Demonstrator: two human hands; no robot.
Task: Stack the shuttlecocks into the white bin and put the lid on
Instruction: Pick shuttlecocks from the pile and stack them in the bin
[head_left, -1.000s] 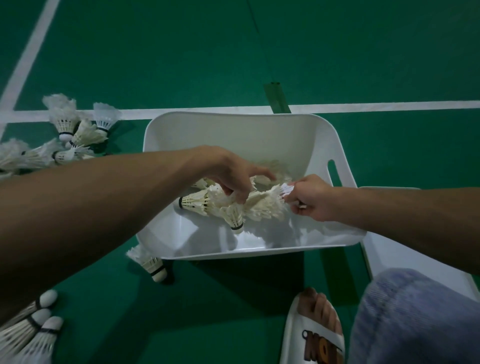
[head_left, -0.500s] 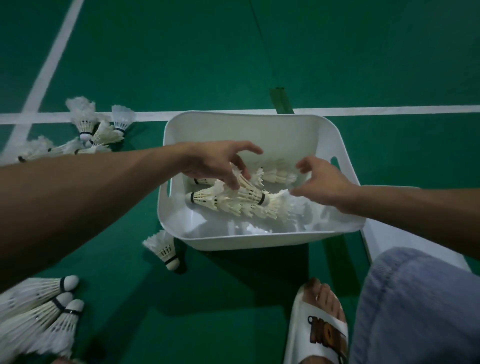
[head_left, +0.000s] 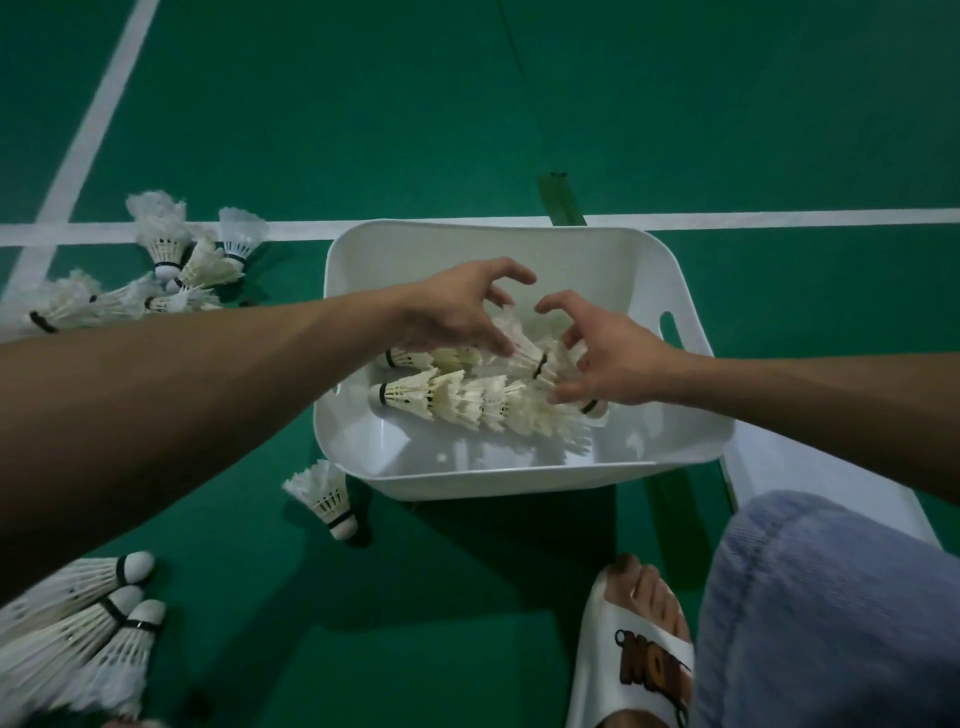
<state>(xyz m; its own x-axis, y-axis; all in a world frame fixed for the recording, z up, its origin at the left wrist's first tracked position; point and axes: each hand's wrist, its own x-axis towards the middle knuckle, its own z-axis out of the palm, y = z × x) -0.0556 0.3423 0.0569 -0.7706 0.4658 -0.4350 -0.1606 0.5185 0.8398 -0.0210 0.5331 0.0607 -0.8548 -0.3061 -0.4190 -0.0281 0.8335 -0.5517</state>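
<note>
1. Hovering over the bin (head_left: 519, 480), the left grip (head_left: 457, 312) and right grip (head_left: 608, 358) face each other. Their fingers are spread and hooked like claws and pinch nothing that shows. Whether either thumb touches feathers I cannot tell.
2. Below and between the grips lies the front stack (head_left: 467, 402) of nested shuttles. Its long axis runs from one grip toward the other, with the cork nose out past the left grip and the open skirt end under the right grip's thumb.
3. A rear stack (head_left: 524, 348) lies tilted in the gap between the two grips, just beyond the front one.
4. The right grip sits nearer the skirt end and the left nearer the nose, so any tidying push likely works along that axis. Squeezing across it could crush the skirts.
5. The feathers look thin, ribbed and frayed at the tips. The corks are rounded, each with a black band.
6. The bin is smooth, glossy plastic with rounded corners and a handle slot just beyond the right grip.
7. Outside the bin, a loose shuttle (head_left: 327, 499) stands on the floor (head_left: 467, 104) below the left forearm, and floor stacks (head_left: 78, 613) lie further along that arm toward the elbow.
8. The lid (head_left: 758, 478), a flat white panel, lies under the right forearm and is not yet on the bin.
</note>
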